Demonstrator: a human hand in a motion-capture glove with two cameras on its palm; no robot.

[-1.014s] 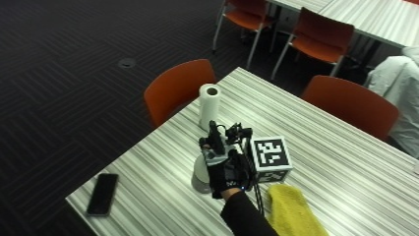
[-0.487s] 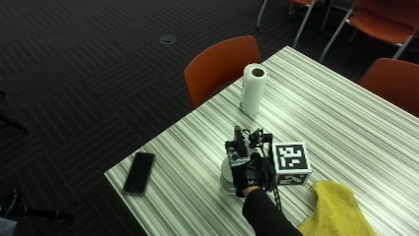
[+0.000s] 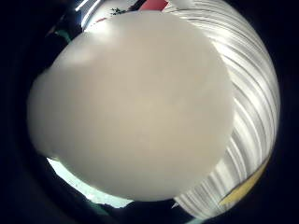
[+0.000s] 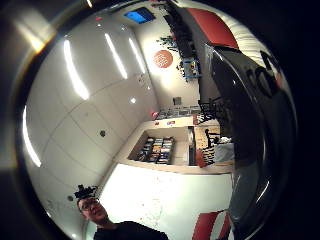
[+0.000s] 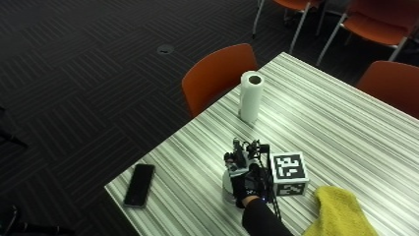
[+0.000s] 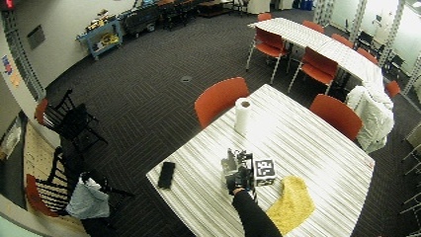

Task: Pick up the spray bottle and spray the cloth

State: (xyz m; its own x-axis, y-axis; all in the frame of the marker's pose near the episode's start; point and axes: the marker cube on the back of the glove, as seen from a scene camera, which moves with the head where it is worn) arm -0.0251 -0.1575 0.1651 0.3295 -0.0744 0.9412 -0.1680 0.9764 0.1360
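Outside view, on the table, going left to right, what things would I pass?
Phone → spray bottle with the gloved right hand on it → yellow cloth. The paper towel roll stands farther back, above the bottle, so its place in the order is unclear.

Striped table (image 5: 340, 113): paper towel roll (image 5: 250, 96) upright, phone (image 5: 139, 177) near edge, yellow cloth (image 5: 340, 213), spray bottle (image 5: 229, 181)

- Even overhead light: the striped table (image 5: 340, 113) reads bright, while the carpet (image 5: 98, 73) around it stays dim.
- Ceiling strip lights (image 4: 117, 55) show as white bars — the source.
- Glare whitens the table's far half.
- The spray bottle (image 3: 131, 107), close to the palm, looks washed pale.
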